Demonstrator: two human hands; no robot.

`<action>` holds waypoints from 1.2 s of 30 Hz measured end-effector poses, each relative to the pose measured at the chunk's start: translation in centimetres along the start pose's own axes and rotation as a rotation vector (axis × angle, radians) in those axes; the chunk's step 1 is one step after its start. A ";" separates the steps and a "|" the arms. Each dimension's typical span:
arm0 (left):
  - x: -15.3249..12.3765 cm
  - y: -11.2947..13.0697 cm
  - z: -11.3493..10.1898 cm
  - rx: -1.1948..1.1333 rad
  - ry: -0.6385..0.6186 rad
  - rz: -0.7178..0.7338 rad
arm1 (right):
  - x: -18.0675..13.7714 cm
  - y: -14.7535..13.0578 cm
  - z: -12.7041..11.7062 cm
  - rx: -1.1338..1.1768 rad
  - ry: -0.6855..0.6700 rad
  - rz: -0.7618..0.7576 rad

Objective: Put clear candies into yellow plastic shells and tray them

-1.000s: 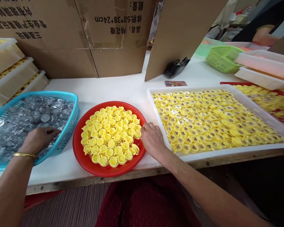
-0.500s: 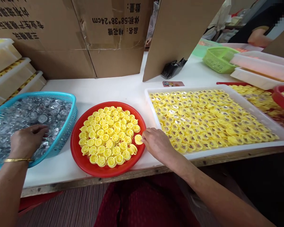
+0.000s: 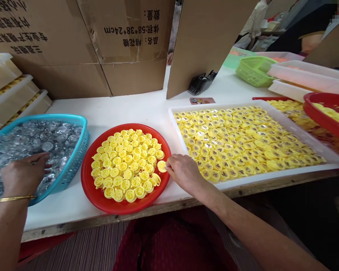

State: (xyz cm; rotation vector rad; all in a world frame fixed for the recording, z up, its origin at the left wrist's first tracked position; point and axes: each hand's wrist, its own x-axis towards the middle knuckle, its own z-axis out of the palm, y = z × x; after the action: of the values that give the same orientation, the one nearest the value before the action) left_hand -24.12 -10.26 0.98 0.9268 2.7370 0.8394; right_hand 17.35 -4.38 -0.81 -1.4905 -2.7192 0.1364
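Yellow disc (image 3: 161, 166), pinched at its edge by the right hand (image 3: 184, 172), may slip if loosely held; left hand (image 3: 22, 176): grip unclear.

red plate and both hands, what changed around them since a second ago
The right hand now visibly pinches a yellow piece over the red plate's right side. The left hand has shifted leftward in the blue basket. At far right, a red bowl has moved left into fuller view. The plate, basket and white tray stayed put.
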 end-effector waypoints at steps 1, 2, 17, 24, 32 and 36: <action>0.1 -0.1 -0.1 0.039 -0.005 -0.056 | -0.1 0.1 0.2 0.019 0.014 0.005; 0.2 -0.2 -0.1 0.047 -0.007 -0.104 | -0.2 0.2 0.4 0.041 0.033 0.008; -15.8 9.7 5.2 -0.343 -0.493 0.748 | -1.3 0.0 0.1 0.168 0.388 -0.026; -18.8 12.5 9.6 0.054 -0.509 1.086 | -1.5 0.0 -0.3 -0.040 0.416 -0.043; -19.5 12.5 10.1 0.070 -0.414 1.117 | -1.1 1.0 0.1 -0.092 0.487 -0.043; -19.9 13.0 10.5 0.126 -0.382 1.193 | -1.0 1.1 0.2 -0.076 0.519 -0.045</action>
State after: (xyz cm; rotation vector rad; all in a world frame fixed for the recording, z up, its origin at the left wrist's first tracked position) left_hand 1.68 -8.76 -1.72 2.4737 1.7337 0.4701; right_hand 18.76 -4.67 -1.09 -1.2569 -2.3527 -0.3148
